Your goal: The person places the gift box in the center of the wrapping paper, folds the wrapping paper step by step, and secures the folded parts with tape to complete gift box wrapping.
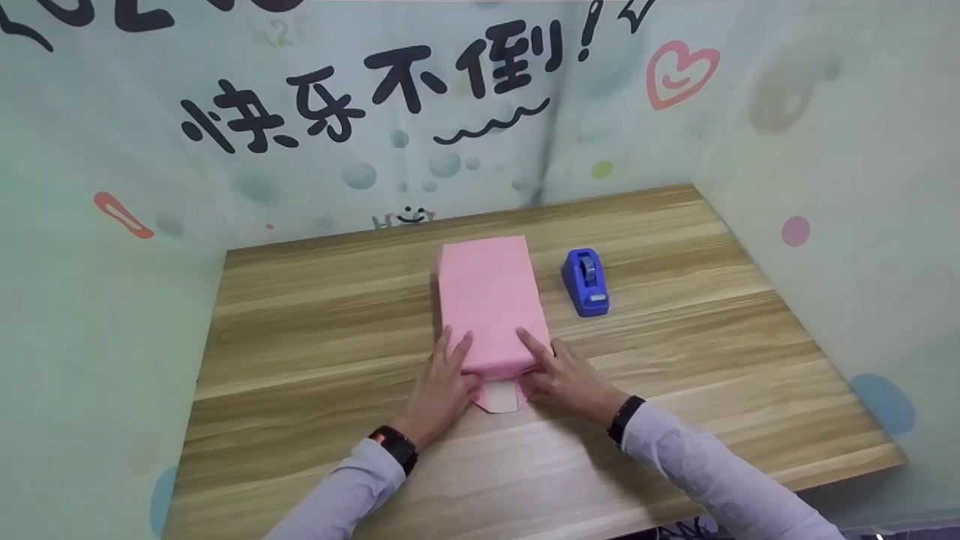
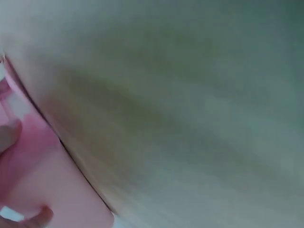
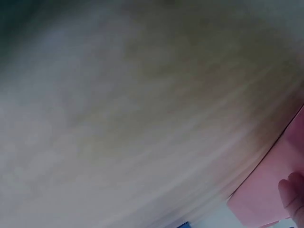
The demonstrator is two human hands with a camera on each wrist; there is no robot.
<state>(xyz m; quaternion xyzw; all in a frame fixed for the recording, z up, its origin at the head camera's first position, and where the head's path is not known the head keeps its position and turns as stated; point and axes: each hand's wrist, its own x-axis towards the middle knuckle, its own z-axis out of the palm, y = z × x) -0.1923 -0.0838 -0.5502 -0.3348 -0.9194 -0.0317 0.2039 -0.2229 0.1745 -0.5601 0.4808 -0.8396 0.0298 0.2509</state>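
Note:
A box wrapped in pink paper [image 1: 491, 300] lies on the wooden table, its long side running away from me. From its near end sticks out a flap with a white inner face [image 1: 501, 396]. My left hand [image 1: 442, 386] is at the near left corner, two fingers stretched along the box and the thumb at the folded end. Opposite it, my right hand [image 1: 574, 379] lays a straight index finger on top, its lower fingers at the flap's right edge. In the left wrist view, fingertips touch the pink paper [image 2: 71, 190]; fingers also show against it [image 3: 256, 204] in the right wrist view.
A blue tape dispenser [image 1: 586, 283] with a roll of tape stands on the table to the right of the box. Printed fabric walls [image 1: 300, 187] enclose the wooden table [image 1: 315, 322] at the back and both sides. Dark cables [image 1: 686, 529] show below the front edge.

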